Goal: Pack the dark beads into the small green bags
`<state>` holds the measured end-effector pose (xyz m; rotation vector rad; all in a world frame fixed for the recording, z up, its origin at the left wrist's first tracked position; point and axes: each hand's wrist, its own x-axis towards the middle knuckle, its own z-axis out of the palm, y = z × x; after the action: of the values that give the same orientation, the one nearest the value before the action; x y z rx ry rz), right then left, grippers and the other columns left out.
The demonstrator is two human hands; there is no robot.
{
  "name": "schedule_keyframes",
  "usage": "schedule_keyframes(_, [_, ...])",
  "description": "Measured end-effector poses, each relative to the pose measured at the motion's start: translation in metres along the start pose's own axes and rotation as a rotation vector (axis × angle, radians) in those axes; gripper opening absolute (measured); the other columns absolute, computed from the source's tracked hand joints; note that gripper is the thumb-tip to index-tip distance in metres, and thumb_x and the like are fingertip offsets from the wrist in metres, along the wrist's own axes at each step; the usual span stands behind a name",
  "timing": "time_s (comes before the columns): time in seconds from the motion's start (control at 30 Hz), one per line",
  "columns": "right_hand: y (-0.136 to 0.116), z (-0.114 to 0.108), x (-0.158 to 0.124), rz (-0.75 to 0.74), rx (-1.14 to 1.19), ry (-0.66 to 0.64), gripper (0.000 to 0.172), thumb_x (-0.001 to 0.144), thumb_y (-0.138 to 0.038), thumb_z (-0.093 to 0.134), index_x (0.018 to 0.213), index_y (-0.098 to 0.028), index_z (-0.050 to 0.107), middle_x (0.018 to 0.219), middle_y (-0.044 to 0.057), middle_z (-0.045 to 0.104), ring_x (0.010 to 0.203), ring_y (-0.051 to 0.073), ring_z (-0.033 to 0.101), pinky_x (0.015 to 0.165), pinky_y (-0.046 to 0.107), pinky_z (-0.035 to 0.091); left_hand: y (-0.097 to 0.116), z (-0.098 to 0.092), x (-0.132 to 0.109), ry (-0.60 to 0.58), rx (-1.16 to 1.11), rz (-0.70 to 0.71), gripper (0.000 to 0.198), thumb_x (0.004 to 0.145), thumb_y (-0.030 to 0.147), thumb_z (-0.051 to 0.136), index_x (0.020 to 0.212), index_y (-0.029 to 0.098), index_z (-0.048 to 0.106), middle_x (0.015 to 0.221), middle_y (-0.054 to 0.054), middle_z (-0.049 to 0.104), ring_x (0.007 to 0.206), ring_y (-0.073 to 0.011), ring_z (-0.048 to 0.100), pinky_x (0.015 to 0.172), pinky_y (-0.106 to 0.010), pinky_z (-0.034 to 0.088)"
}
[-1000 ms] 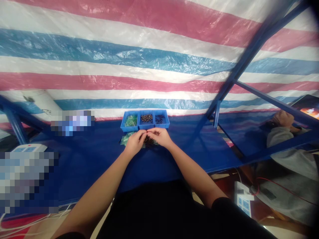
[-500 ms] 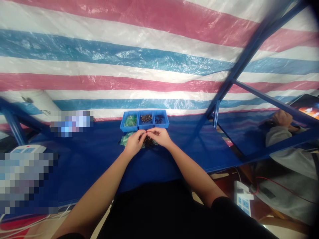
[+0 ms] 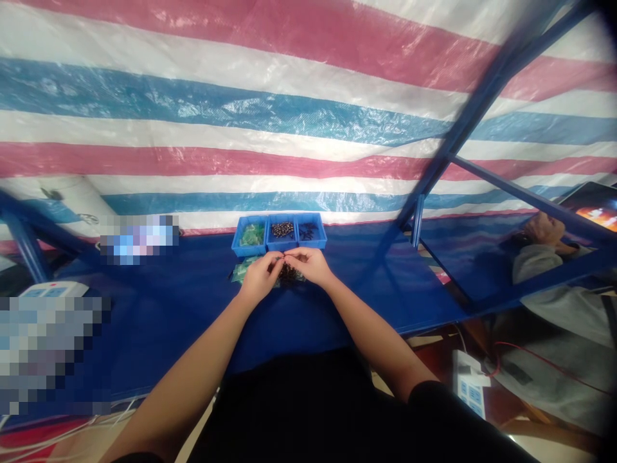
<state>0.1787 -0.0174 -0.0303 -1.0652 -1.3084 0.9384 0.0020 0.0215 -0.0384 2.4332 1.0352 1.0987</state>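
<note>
My left hand [image 3: 261,276] and my right hand [image 3: 311,265] meet fingertip to fingertip above the blue table [image 3: 299,328]. Both are closed in a pinch, and whatever sits between the fingertips is too small to make out. Beneath and between them lies a pile of small dark and brassy parts [image 3: 290,274]. Green clear packets [image 3: 240,271] lie beside my left hand. Just beyond the hands stand three blue bins in a row: a left bin [image 3: 249,251] with green packets, a middle bin [image 3: 282,245] with small metallic parts, and a right bin [image 3: 313,244] with dark pieces.
A blue metal frame [image 3: 436,164] rises at the right, before a striped plastic sheet [image 3: 270,116]. Power strips lie at the left [image 3: 55,289] and lower right [image 3: 470,389]. Another person's grey sleeve [image 3: 537,263] is at the far right. Blurred-out items cover the table's left.
</note>
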Motion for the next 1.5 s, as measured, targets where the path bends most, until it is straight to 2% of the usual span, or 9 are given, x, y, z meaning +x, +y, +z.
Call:
schedule_keyframes(0.2, [0.0027, 0.0016, 0.0000, -0.021, 0.015, -0.008, 0.035, 0.072, -0.042, 0.071, 0.095, -0.015, 0.073, 0.083, 0.006, 0.072, 0.068, 0.014, 0.064, 0.068, 0.027, 0.052, 0.0013, -0.0014, -0.0001, -0.002, 0.024, 0.010, 0.023, 0.093, 0.036, 0.047, 0.102, 0.021, 0.062, 0.086, -0.002, 0.069, 0.069, -0.0127, 0.063, 0.065, -0.021, 0.046])
schedule_keyframes(0.53, [0.0013, 0.0003, 0.0001, -0.020, 0.005, 0.003, 0.032, 0.074, -0.039, 0.070, 0.095, -0.015, 0.073, 0.079, 0.006, 0.071, 0.066, 0.014, 0.063, 0.065, 0.027, 0.052, 0.0001, 0.0004, -0.0004, 0.032, 0.020, 0.018, 0.024, 0.092, 0.038, 0.050, 0.104, 0.020, 0.061, 0.070, 0.001, 0.062, 0.063, -0.0118, 0.059, 0.061, -0.021, 0.044])
schedule_keyframes(0.77, [0.0023, 0.0021, -0.0010, -0.018, 0.012, -0.022, 0.037, 0.072, -0.042, 0.072, 0.099, -0.016, 0.072, 0.087, 0.006, 0.073, 0.074, 0.016, 0.066, 0.071, 0.029, 0.054, -0.0010, -0.0006, -0.0009, -0.001, 0.034, 0.026, 0.024, 0.094, 0.035, 0.045, 0.101, 0.020, 0.063, 0.084, -0.002, 0.069, 0.071, -0.0133, 0.063, 0.066, -0.022, 0.046])
schedule_keyframes(1.13, [-0.0004, 0.0008, 0.0001, -0.009, 0.079, -0.077, 0.038, 0.070, -0.042, 0.073, 0.098, -0.016, 0.072, 0.085, 0.006, 0.071, 0.074, 0.015, 0.065, 0.072, 0.028, 0.053, 0.0008, -0.0013, -0.0003, -0.004, 0.046, 0.011, 0.026, 0.094, 0.036, 0.045, 0.102, 0.020, 0.064, 0.088, -0.003, 0.070, 0.074, -0.0154, 0.065, 0.067, -0.024, 0.047])
schedule_keyframes(1.37, [-0.0024, 0.0028, 0.0011, 0.045, 0.130, -0.052, 0.037, 0.066, -0.041, 0.076, 0.092, -0.015, 0.069, 0.071, 0.003, 0.069, 0.062, 0.013, 0.063, 0.062, 0.027, 0.053, 0.0026, -0.0016, -0.0012, 0.073, 0.033, -0.013, 0.026, 0.092, 0.038, 0.049, 0.105, 0.020, 0.063, 0.071, 0.001, 0.064, 0.062, -0.0114, 0.060, 0.062, -0.021, 0.045])
schedule_keyframes(1.5, [-0.0040, 0.0031, 0.0014, 0.077, 0.133, -0.011, 0.038, 0.062, -0.042, 0.079, 0.087, -0.015, 0.067, 0.073, 0.004, 0.070, 0.064, 0.015, 0.065, 0.064, 0.028, 0.054, 0.0059, -0.0027, -0.0017, 0.063, -0.028, 0.027, 0.027, 0.091, 0.036, 0.050, 0.108, 0.019, 0.062, 0.068, 0.002, 0.061, 0.060, -0.0105, 0.059, 0.063, -0.021, 0.046])
